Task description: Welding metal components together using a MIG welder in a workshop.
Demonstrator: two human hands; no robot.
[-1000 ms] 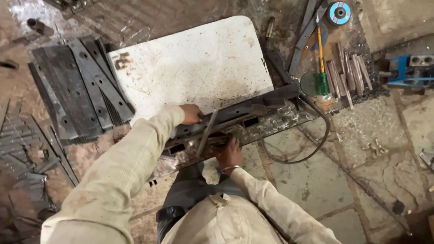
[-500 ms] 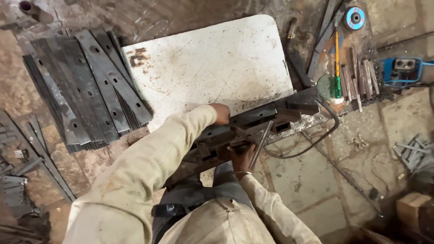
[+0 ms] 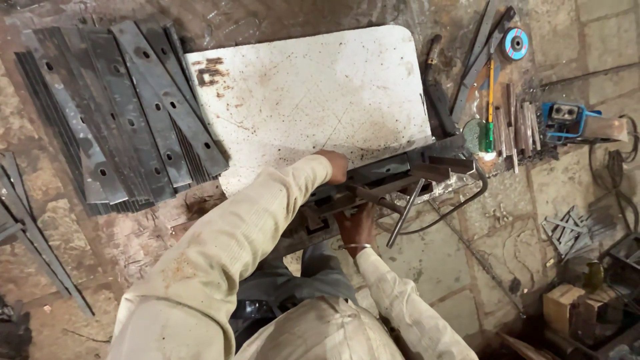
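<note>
A dark steel frame [image 3: 393, 172] of welded bars lies on the floor along the near edge of a white, rust-spotted metal sheet [image 3: 307, 100]. My left hand [image 3: 336, 167] is closed on the frame's upper bar, at the edge of the sheet. My right hand [image 3: 357, 225], with a bangle at the wrist, grips the frame's near side from below. A thin steel rod [image 3: 404, 213] slants down from the frame just to the right of my right hand. A black cable [image 3: 460, 200] loops from the frame's right end.
A stack of long punched steel strips [image 3: 127, 113] lies left of the sheet. At the right are a screwdriver [image 3: 488, 107], short steel pieces [image 3: 517, 127], a blue grinding disc [image 3: 515, 44] and a blue power tool [image 3: 567, 121]. More scrap [image 3: 570, 230] and boxes [image 3: 567, 307] sit at the lower right.
The view has shifted, so everything sits further right. The thin rod that stood between my hands now slants to the right of my right hand. Both hands stay on the frame.
</note>
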